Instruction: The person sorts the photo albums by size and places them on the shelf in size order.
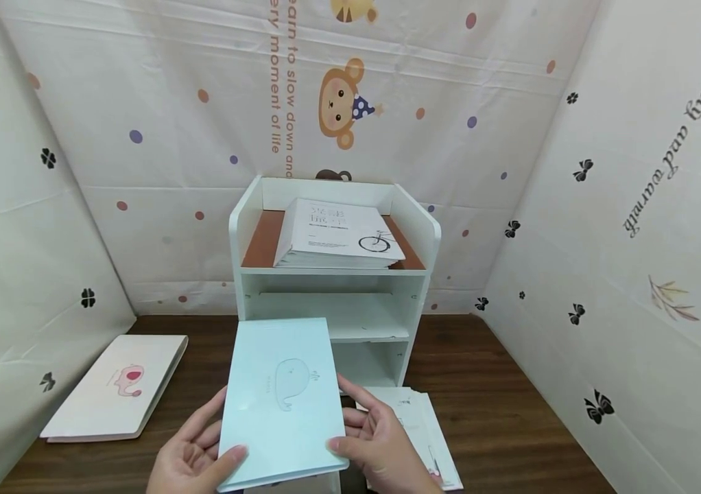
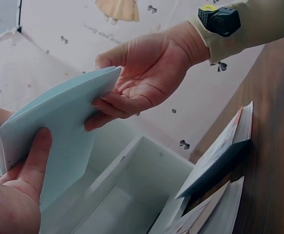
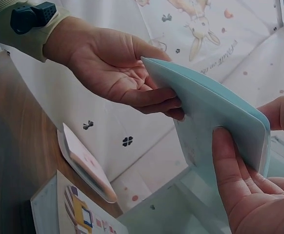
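Observation:
A light blue notebook (image 1: 264, 439) with a whale line drawing on its cover is held in front of the shelf, over the table. My left hand (image 1: 193, 453) grips its lower left side, thumb on the cover and fingers behind. Along the lower right side my right hand (image 1: 381, 439) pinches it the same way. In the left wrist view, fingers of both hands support the back of the notebook (image 2: 69, 117) and its cover edges are slightly parted. The right wrist view shows the notebook (image 3: 205, 107) tilted, its underside facing that camera.
A small white shelf (image 1: 332, 271) stands against the back curtain, a stack of booklets (image 1: 344, 237) on its top tier. On the left of the table (image 1: 511, 412) lies a white notebook (image 1: 112, 391) with a pink elephant. More booklets (image 1: 415, 429) lie right of the shelf's base.

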`<state>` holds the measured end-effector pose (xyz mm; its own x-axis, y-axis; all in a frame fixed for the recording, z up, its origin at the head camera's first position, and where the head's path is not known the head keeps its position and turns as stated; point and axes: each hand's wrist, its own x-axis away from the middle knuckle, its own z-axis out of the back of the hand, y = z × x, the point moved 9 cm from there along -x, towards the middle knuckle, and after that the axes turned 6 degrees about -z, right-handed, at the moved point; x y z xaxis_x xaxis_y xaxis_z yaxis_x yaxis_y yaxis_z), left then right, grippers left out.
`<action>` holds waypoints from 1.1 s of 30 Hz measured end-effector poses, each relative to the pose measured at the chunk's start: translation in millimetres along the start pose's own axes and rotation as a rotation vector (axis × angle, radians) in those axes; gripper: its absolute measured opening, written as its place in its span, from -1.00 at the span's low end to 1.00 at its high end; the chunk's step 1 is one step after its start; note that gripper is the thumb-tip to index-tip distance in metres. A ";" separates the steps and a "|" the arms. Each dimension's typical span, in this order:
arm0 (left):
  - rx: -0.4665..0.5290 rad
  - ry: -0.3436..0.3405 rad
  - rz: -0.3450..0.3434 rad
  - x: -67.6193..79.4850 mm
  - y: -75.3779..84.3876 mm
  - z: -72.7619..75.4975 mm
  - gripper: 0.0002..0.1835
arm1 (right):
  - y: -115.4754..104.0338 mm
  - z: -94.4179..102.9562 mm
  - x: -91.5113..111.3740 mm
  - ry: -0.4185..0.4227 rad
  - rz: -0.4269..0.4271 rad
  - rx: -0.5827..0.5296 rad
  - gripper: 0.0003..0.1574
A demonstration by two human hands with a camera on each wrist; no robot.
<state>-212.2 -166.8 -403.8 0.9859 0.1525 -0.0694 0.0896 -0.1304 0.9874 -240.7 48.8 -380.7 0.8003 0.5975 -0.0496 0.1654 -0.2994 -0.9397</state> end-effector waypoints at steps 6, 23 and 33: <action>0.023 -0.004 -0.025 1.5 2.9 -7.4 -0.10 | -1.4 5.4 3.4 0.025 -0.017 0.008 0.12; 0.068 -0.088 -0.070 -9.9 4.5 -21.0 -0.16 | -3.4 16.3 4.7 0.046 0.004 -0.020 0.05; 0.090 -0.100 -0.038 -24.4 -5.6 -18.0 -0.16 | 0.8 24.1 -7.1 0.110 0.005 -0.002 0.02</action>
<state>-239.3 -152.2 -405.0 0.9903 0.0614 -0.1243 0.1347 -0.2144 0.9674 -260.1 62.2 -389.3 0.8593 0.5112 -0.0168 0.1625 -0.3041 -0.9387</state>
